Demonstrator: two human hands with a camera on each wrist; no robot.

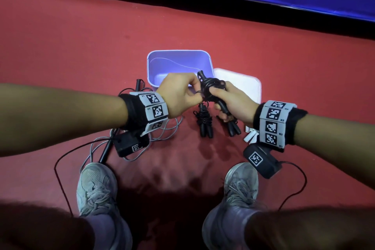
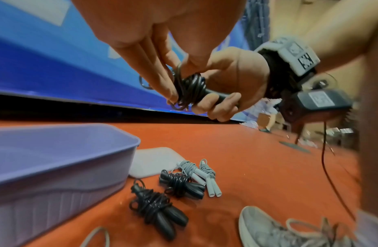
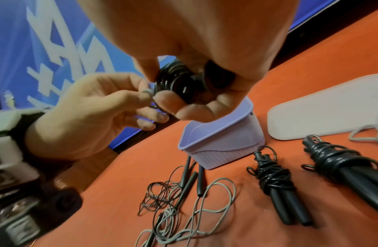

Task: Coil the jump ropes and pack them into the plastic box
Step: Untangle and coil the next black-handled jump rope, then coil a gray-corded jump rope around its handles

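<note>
My right hand (image 1: pixel 220 98) grips the two handles of a black jump rope (image 1: pixel 211 86), whose cord is wound in a tight coil around them. My left hand (image 1: pixel 195 94) pinches the loose end of that cord beside the coil (image 2: pixel 190 90). Both hands hover just in front of the open purple plastic box (image 1: pixel 178 57), which holds no rope. From the right wrist, the coil (image 3: pixel 175 78) sits between thumb and fingers, above the box (image 3: pixel 226 147).
Two coiled black ropes (image 1: pixel 205 119) (image 1: pixel 233 128) and a coiled pale rope (image 2: pixel 200 173) lie on the red floor before the box. The white lid (image 1: pixel 239 81) lies to its right. Loose grey and black ropes (image 3: pixel 184 192) tangle at left. My shoes (image 1: pixel 97 186) are near.
</note>
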